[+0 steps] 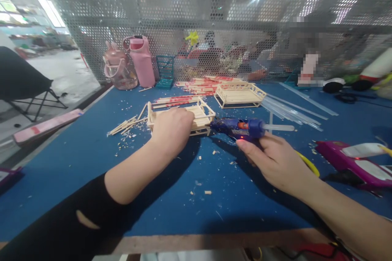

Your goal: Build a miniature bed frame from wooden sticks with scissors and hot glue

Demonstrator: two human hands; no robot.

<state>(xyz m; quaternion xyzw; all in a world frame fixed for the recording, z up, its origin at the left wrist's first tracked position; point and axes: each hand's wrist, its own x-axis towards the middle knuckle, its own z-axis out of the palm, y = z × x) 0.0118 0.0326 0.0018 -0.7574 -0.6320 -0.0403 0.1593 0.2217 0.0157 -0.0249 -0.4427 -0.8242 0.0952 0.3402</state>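
Observation:
My left hand (174, 127) is closed over the front side of a small wooden stick bed frame (202, 116), hiding its left middle part. In my right hand (272, 157) is a blue hot glue gun (235, 127), lying sideways with a small red light lit. Its nozzle points left and meets the right end of the frame; whether it touches cannot be made out. A clear glue stick (280, 127) juts from the gun's rear. Behind stands a second stick bed frame (240, 94), upright on the blue table.
Loose wooden sticks (127, 124) lie left of the frame, with red-wrapped stick bundles (211, 85) at the back. Clear glue sticks (290, 110) spread at right, near a magenta tool (352, 163). A pink bottle (142, 61) stands before the perforated metal screen (171, 12).

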